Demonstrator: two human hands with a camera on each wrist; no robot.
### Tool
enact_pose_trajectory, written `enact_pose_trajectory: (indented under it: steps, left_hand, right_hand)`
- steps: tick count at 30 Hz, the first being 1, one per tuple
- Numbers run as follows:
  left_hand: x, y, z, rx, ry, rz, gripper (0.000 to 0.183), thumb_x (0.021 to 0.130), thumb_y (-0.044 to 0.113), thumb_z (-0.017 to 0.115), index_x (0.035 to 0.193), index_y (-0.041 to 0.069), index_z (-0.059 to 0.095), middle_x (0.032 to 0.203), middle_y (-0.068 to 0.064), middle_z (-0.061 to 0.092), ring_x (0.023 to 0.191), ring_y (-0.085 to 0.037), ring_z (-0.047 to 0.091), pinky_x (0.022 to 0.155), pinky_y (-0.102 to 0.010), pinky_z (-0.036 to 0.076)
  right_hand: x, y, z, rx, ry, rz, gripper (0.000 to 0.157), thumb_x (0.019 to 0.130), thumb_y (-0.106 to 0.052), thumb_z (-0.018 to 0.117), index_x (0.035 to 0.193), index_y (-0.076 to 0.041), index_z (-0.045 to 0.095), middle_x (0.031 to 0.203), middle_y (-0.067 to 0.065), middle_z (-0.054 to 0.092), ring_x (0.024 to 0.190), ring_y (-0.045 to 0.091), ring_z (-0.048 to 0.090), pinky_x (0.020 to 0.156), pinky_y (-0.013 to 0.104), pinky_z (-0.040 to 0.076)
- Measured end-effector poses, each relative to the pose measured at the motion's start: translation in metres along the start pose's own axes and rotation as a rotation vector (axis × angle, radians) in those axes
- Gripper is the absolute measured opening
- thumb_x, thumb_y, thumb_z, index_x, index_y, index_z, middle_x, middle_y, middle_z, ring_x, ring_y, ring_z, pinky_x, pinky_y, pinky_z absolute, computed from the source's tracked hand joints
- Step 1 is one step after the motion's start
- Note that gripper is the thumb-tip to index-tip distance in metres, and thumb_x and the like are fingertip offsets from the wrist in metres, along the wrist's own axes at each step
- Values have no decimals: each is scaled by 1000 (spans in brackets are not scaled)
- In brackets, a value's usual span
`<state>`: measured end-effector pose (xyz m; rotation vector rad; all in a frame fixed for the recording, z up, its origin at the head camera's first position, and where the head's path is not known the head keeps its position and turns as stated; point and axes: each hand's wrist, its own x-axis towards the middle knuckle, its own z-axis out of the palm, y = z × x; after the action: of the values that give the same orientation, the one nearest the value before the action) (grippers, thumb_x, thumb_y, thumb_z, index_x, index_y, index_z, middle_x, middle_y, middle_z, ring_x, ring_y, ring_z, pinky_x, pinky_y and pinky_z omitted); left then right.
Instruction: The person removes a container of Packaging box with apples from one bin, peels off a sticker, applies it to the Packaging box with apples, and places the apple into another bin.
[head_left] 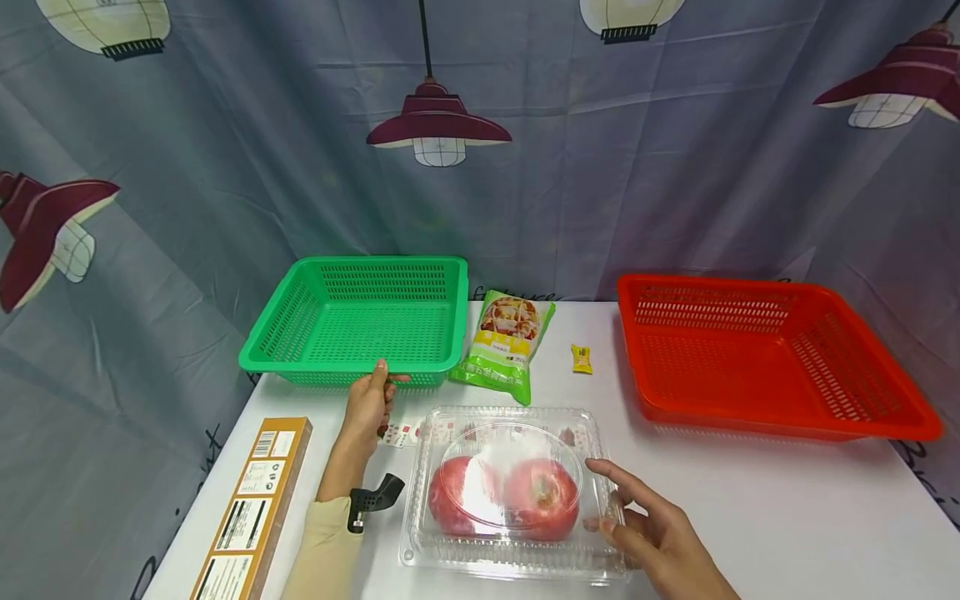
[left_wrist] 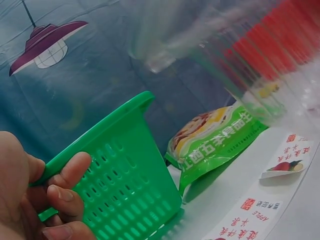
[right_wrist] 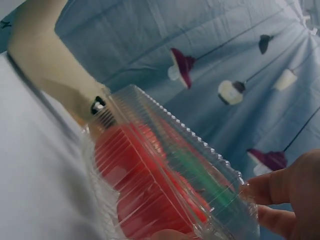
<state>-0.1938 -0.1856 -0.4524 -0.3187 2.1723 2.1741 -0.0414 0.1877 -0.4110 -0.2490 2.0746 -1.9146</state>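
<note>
My left hand (head_left: 366, 410) grips the front rim of a green plastic basket (head_left: 292, 367), thumb on top and fingers below it. In the left wrist view, those fingers (left_wrist: 67, 200) curl round the rim. Closer to me is a clear plastic clamshell box (head_left: 417, 552) with two red apples (head_left: 542, 500) inside. My right hand (head_left: 652, 527) holds the box at its right side, the thumb and fingers on its edge. The left wrist view shows the box raised above the table. A strip of printed apple labels (head_left: 401, 434) lies partly behind the box.
A green-and-yellow food bag (head_left: 504, 342) lies right of the green basket, with a small yellow packet (head_left: 581, 359) beyond it. An orange-red basket (head_left: 750, 421) stands at the right. A long brown-and-white carton (head_left: 251, 508) lies at the left edge. A curtain hangs behind.
</note>
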Motion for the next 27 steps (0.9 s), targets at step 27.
enact_pose_trajectory:
  steps: [27]
  left_hand:
    - [-2, 7, -28, 345, -247, 65, 49, 104, 37, 50, 122, -7, 59, 85, -16, 56, 65, -22, 45, 60, -33, 40]
  right_hand:
    - [-4, 46, 9, 62, 24, 93, 59, 94, -6, 62, 148, -8, 39, 103, 20, 40, 79, 26, 65, 68, 40, 58]
